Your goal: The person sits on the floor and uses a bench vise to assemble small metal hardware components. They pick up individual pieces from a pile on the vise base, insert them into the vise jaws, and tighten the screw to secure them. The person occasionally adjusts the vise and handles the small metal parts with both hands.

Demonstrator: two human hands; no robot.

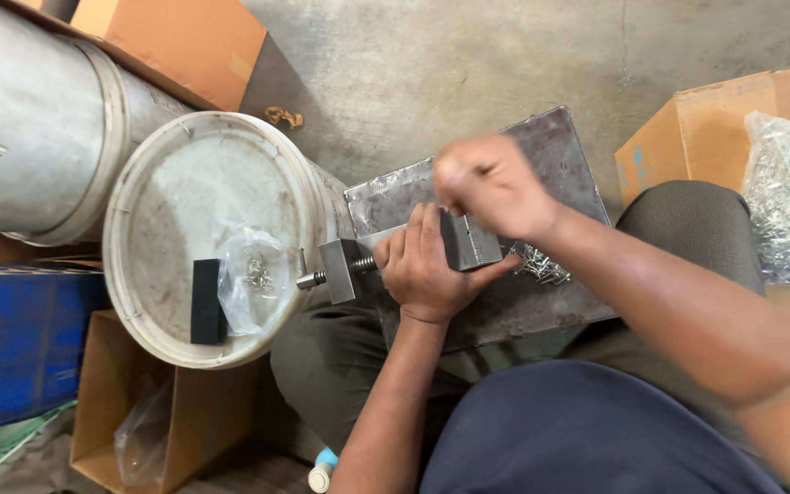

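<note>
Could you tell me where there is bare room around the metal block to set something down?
Free: the far part of the steel plate beyond the right hand, and the white bucket lid behind its black block and plastic bag. Crowded: around the metal block, under the left hand, beside the small metal parts.

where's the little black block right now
In the head view the black block lies on the white bucket lid, left of centre, beside a small clear bag and left of the left hand on the metal vise.

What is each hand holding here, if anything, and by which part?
The left hand grips the small metal vise across the middle of its body, on the steel plate. The right hand is a blurred fist above; what it holds cannot be told.
</note>
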